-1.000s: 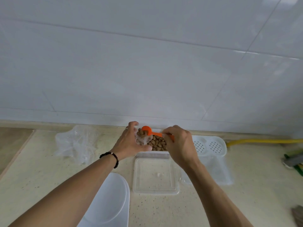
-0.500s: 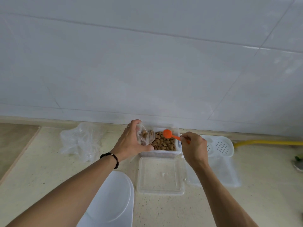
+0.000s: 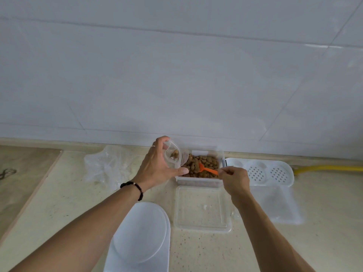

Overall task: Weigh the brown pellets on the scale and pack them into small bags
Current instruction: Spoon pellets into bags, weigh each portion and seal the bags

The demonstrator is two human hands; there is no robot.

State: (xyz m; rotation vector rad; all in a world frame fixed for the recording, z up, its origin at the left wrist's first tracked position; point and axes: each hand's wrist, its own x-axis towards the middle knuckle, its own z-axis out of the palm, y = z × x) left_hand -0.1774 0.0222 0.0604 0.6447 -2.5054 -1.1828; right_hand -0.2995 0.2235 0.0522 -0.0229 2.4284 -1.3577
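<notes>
White tiles back a pale counter (image 3: 59,203) where a right hand (image 3: 233,180) pinches an orange scoop (image 3: 206,169), its bowl dug into the brown pellets (image 3: 202,163) filling a clear tub (image 3: 198,181). Just left of the scoop, the left hand (image 3: 157,165) grips a small bag (image 3: 173,157), mouth open. Lifting a level scoopful and tipping it over the bag's mouth should limit spills.

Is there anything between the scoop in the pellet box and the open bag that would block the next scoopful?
Nothing visible blocks it. The orange scoop, held by the right hand, sits in the brown pellets. The small bag, held by the left hand, gapes open at the box's left edge, so the path is short and clear.
</notes>
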